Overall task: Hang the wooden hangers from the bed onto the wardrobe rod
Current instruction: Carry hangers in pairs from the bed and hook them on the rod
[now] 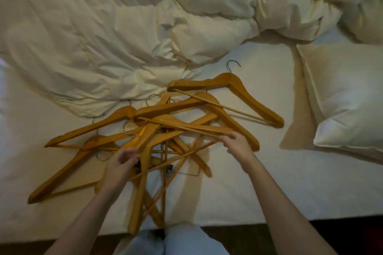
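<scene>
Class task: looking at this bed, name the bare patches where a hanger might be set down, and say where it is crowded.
Bare sheet lies between the hanger pile and the pillow, and along the bed's near edge right of the right hand. A smaller patch lies left of the pile, below the duvet. It is crowded around the pile, where both hands work.

Honey-coloured wooden hangers are seen with a smooth, slightly glossy varnish, and thin silvery metal hooks with a bit of shine. The cream cloth duvet is matt and heavily creased, the white bed sheet matt and smoother. A faint satin sheen is shown by the pale fabric pillow.
</scene>
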